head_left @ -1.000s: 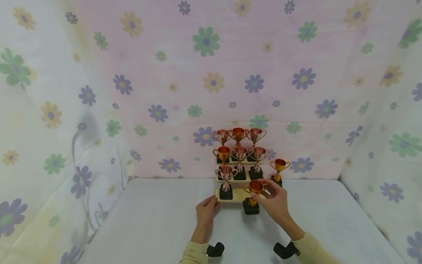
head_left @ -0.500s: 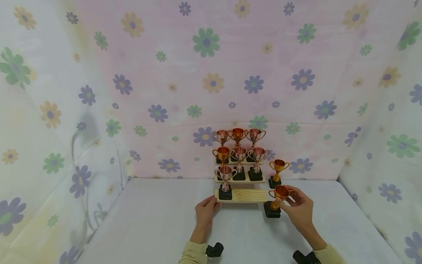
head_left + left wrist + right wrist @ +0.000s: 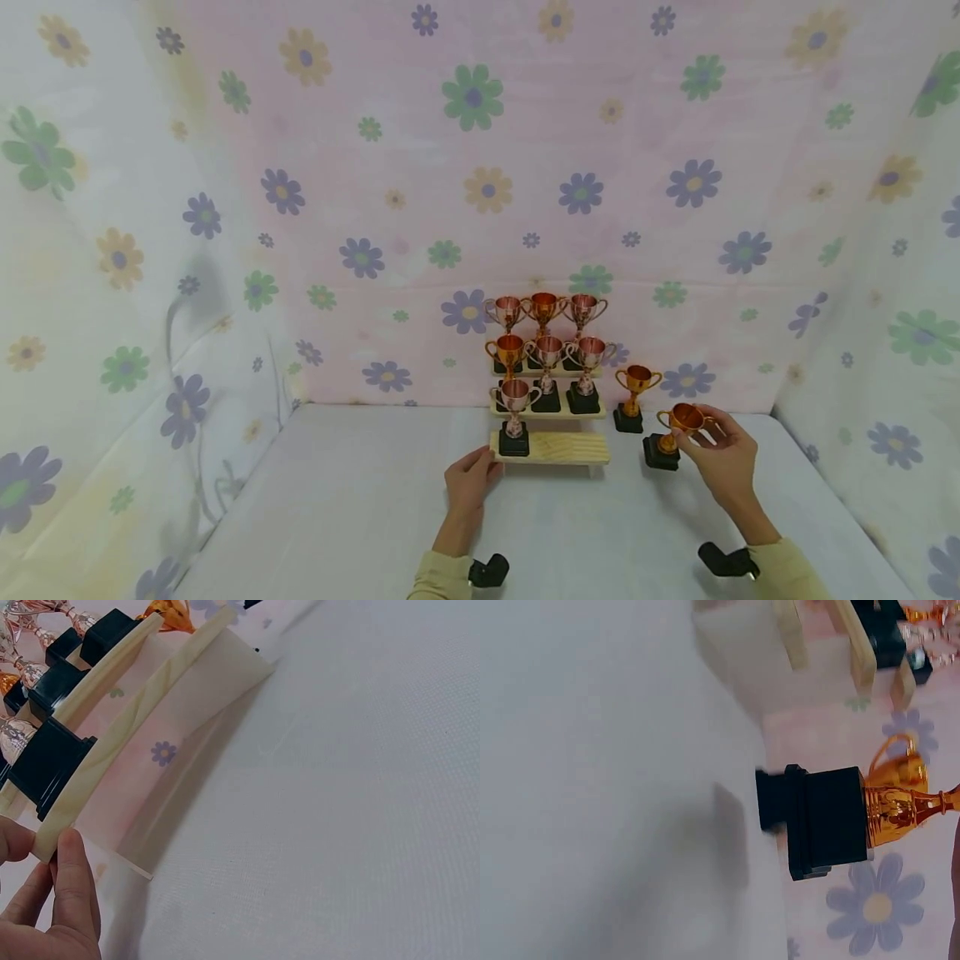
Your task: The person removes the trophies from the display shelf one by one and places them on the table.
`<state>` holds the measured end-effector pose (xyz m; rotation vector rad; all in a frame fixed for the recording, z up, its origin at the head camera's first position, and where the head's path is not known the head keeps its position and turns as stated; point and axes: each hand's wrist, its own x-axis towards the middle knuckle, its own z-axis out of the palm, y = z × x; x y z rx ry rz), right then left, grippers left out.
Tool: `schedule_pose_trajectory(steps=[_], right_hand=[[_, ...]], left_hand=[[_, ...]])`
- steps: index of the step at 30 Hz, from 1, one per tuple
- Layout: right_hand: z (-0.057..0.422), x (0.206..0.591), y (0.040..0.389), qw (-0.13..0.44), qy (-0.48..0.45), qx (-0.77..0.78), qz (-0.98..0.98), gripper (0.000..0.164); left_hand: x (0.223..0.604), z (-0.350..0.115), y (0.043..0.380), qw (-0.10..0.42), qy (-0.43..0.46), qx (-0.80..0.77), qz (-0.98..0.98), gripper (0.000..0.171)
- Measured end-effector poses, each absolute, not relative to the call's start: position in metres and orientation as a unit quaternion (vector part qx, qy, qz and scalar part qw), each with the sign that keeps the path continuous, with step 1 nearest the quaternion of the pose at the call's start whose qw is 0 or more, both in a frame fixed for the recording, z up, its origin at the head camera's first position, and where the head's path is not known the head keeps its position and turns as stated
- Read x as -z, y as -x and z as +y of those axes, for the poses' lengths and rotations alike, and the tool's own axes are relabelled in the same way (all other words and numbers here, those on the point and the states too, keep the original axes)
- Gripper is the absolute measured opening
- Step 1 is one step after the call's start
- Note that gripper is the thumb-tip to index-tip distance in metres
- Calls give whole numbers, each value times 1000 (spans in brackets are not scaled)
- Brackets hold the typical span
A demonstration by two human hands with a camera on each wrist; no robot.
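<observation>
My right hand (image 3: 726, 460) holds a gold trophy cup (image 3: 686, 419) with a black base over the table, right of the stepped wooden stand. In the right wrist view its black base (image 3: 829, 821) hangs above the white cloth, casting a shadow. My left hand (image 3: 470, 482) pinches the left end of the stand's lowest shelf (image 3: 570, 447); the left wrist view shows thumb and fingers (image 3: 73, 881) on either side of the board. One rose-coloured cup (image 3: 514, 397) stands at that shelf's left end, with bare wood to its right.
Two upper shelves (image 3: 540, 412) carry several gold and rose-coloured cups. Another gold cup (image 3: 637, 380) stands on the table just right of the stand. Floral cloth walls (image 3: 375, 333) enclose the white table (image 3: 360, 500).
My right hand has carried the gold trophy cup rightward, from in front of the lowest shelf to past its right end. My left hand stays on the shelf's left end.
</observation>
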<state>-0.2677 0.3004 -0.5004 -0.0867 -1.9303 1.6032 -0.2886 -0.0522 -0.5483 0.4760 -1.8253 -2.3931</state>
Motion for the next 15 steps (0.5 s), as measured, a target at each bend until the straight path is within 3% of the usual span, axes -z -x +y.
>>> schedule_pose_trajectory(steps=[5,15], right_hand=[[322,502,286,304,37,-609,-731,49],[355,498,320,239,7,-566,-789,53]], left_hand=[[550,-52,289,50,-156,788,-594,31],[552,-51,290,47,-164,788,-592,31]])
